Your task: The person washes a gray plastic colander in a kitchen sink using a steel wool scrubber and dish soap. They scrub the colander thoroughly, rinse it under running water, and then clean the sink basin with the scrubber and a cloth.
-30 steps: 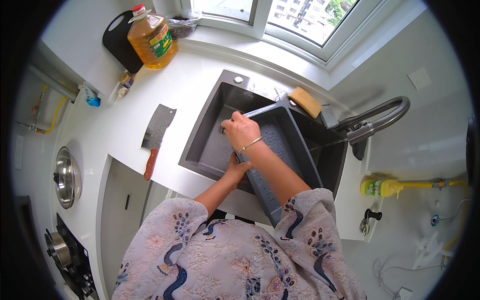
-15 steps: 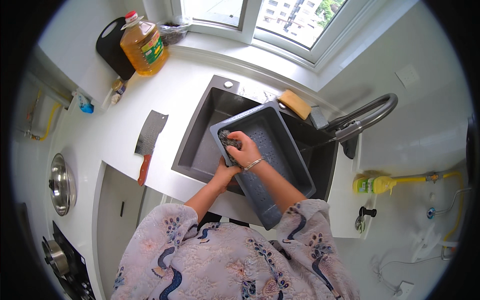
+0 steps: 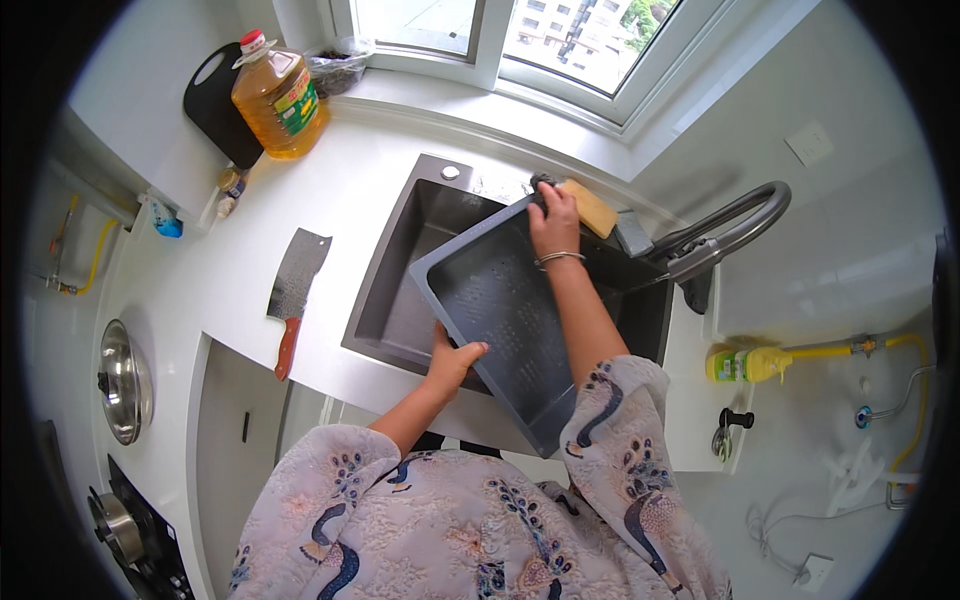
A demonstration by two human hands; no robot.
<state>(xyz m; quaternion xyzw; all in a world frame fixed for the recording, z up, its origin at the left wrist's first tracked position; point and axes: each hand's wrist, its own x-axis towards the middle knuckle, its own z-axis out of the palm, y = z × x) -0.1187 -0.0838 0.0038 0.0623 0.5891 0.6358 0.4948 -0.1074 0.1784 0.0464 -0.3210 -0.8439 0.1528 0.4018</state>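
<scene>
A deep grey rectangular tray (image 3: pixel 500 300) with a dotted bottom rests tilted across the dark sink (image 3: pixel 390 290), its near end over the front edge. My left hand (image 3: pixel 452 358) grips the tray's left side, thumb inside and fingers underneath, mostly hidden. At the tray's far rim is my right hand (image 3: pixel 555 222), fingers closed at a dark steel wool scourer (image 3: pixel 543 182). The scourer shows only partly past the fingertips, beside a yellow sponge (image 3: pixel 590 208) on the sink's back ledge.
A cleaver (image 3: pixel 297 290) with a reddish handle lies on the white counter left of the sink. The curved faucet (image 3: pixel 735 235) reaches in from the right, beside a grey block (image 3: pixel 633 234). An oil jug (image 3: pixel 283 100) and black cutting board (image 3: pixel 222 110) stand far left.
My right hand has moved from the tray's left inner side to its far rim, taking the scourer along. My left thumb now lies over the tray's side. The tray has shifted slightly left.
</scene>
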